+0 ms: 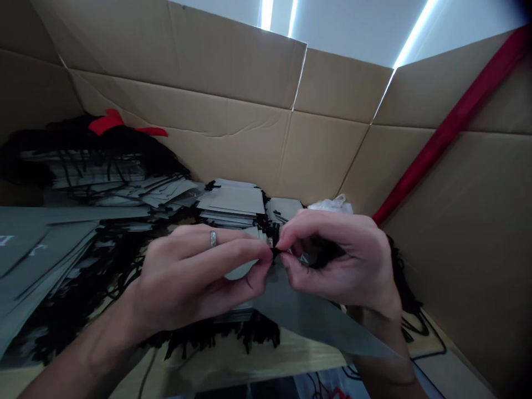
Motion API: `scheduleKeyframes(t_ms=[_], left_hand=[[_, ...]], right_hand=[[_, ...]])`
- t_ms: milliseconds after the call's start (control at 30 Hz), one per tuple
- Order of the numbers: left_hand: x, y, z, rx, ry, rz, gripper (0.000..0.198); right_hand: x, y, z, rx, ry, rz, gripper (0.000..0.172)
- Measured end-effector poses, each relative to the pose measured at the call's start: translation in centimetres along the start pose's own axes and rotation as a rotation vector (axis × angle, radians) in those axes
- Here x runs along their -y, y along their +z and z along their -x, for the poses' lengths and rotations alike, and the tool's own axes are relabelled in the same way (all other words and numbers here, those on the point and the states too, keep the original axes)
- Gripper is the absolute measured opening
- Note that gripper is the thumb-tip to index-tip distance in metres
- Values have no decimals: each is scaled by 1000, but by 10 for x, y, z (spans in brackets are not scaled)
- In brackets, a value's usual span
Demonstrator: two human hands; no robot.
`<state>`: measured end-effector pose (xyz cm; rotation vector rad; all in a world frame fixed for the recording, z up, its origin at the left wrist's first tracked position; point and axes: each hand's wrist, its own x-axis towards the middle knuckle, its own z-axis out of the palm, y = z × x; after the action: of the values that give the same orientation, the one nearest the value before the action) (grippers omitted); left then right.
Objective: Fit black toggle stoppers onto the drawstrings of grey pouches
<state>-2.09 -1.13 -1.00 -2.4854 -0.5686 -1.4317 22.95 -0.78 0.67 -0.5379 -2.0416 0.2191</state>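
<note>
My left hand (199,277), with a ring on one finger, and my right hand (336,260) meet at their fingertips over a grey paper sheet (307,316). Both pinch a small black cord (275,250) at the sheet's upper edge. The grey sheet slopes down to the right below my right hand. Behind my hands lies a pile of grey folded paper pieces (236,202) with black cords. The palms hide most of the cord.
Tall brown cardboard walls (233,100) surround the work area. Stacks of grey sheets with black cords (62,244) fill the left. A red ribbon (108,122) lies at the back left, a red strip (449,127) runs up the right wall, and a white plastic bag (332,204) sits behind.
</note>
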Motion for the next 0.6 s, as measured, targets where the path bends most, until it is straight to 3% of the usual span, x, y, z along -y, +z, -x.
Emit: scheduleKeyframes(t_ms=[200,333,400,533,600], left_hand=[[8,10,-7,-110,-86,223,18],[15,16,-9,-65,-181,476,15],[14,15,-8,-66,-192,427,15],[6,6,-2,-52,-129,100,18],[3,2,2,24,-125,170,14]], right_hand=[[0,6,-6,-42,80,-178,22],[-1,7,-9,-9,165,-246,19],[-1,5,-10,-25,141,-194,21],[0,2,-6,-96,70,7,26],[2,2,-2,-105,38,66,26]])
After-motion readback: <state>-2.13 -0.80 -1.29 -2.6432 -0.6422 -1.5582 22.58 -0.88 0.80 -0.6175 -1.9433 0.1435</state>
